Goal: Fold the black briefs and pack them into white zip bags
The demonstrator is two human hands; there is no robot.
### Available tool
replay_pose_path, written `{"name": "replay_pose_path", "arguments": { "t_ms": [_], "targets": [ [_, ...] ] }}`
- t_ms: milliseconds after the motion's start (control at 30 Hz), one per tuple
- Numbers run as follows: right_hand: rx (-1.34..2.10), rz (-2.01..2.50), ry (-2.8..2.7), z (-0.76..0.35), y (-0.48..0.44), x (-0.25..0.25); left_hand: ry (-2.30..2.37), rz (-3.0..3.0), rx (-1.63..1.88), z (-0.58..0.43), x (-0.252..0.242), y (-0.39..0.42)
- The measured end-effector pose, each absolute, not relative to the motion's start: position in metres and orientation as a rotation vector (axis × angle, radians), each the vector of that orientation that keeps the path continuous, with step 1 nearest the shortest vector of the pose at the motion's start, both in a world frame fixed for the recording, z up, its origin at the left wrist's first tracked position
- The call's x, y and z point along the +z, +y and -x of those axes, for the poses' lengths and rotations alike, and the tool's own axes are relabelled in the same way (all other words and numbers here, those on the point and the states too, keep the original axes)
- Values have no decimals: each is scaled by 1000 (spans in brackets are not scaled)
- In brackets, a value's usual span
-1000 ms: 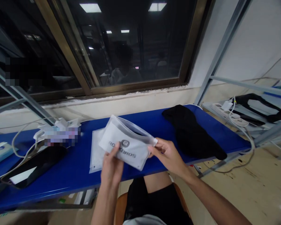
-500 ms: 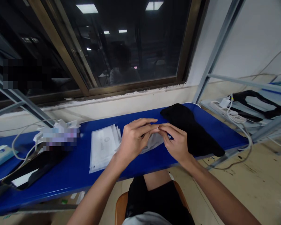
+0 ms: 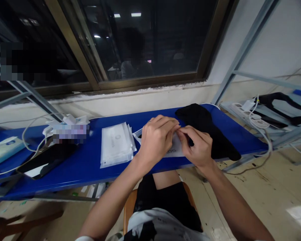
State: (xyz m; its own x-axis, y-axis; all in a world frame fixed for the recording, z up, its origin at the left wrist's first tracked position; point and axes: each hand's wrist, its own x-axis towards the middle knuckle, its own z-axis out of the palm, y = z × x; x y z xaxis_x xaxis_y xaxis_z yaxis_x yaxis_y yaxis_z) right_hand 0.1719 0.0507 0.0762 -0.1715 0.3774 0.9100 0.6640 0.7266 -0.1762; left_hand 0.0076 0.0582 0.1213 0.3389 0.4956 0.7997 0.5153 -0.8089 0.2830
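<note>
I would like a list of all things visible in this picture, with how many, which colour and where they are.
Table: one, blue, under the window.
Packet stack: one, white, mid-table.
Pouch: one, white, between the hands.
Folded cloth: one, black, right of the hands.
Phone: one, black, left on the table.
Box: one, pale blue, far left on the table.
Power strip: one, white, on the rack at right.
Window: one, dark, behind the table.
Left hand: one, on the pouch, with a ring.
Right hand: one, on the pouch.
</note>
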Motion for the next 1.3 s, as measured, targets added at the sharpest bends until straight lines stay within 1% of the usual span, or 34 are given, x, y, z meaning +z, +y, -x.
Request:
{"name": "replay_pose_path", "arguments": {
  "t_ms": [100,200,367,467,567,667,800,933,1067,1133,1200,1300],
  "targets": [
    [-387,761,-1728,-174,51,75,-995,2576,-1571,-4,120,56],
    [-401,733,-1705,-178,52,73,-1005,2622,-1515,5,122,52],
    [-239,673,-1788,-179,47,77,-992,2708,-1406,11,131,46],
    [-111,745,-1834,-178,43,85,-919,2721,-1465,7,129,43],
    [-33,806,-1922,-175,42,91,-951,2657,-1566,6,123,43],
    [-17,738,-1889,-170,42,92,-999,2640,-1574,9,121,44],
    [-87,667,-1810,-165,38,87,-1045,2763,-1450,22,128,42],
    [-191,689,-1685,-176,36,87,-1166,2819,-1324,40,128,36],
    [-396,778,-1591,-201,43,93,-1334,2775,-1304,63,115,38],
    [-438,823,-1564,-211,48,92,-1444,2742,-1335,74,107,41],
    [-402,883,-1528,-215,49,85,-1564,2721,-1417,83,101,44],
    [-181,1001,-1452,-208,49,65,-1746,2781,-1598,90,96,47]
  ]
}}
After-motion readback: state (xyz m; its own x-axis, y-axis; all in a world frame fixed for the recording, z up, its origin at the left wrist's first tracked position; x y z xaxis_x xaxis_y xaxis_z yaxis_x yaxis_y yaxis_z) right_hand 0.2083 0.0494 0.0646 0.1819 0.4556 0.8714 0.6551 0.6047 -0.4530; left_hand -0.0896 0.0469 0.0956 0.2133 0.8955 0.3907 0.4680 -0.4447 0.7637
